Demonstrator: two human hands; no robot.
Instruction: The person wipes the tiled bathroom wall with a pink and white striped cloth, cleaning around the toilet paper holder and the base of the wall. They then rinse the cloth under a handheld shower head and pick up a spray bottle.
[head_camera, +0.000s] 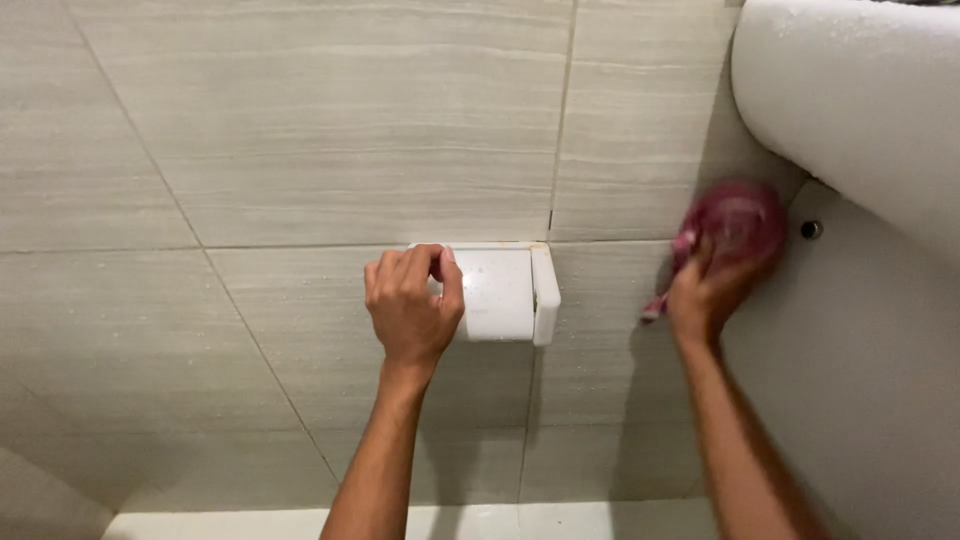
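Observation:
My left hand (410, 305) grips the left end of a white wall-mounted paper holder (505, 293) fixed to the grey tiled wall (330, 140). My right hand (712, 290) holds a dark red scrubbing pad (740, 220), blurred with motion, pressed against the tile just left of a white ceramic fixture (860, 110). The two hands are roughly level, with the holder between them.
The white fixture curves over the upper right, with a small round metal bolt (811, 229) beneath it. A white ledge (420, 522) runs along the bottom edge. Tile joints cross the wall behind the holder.

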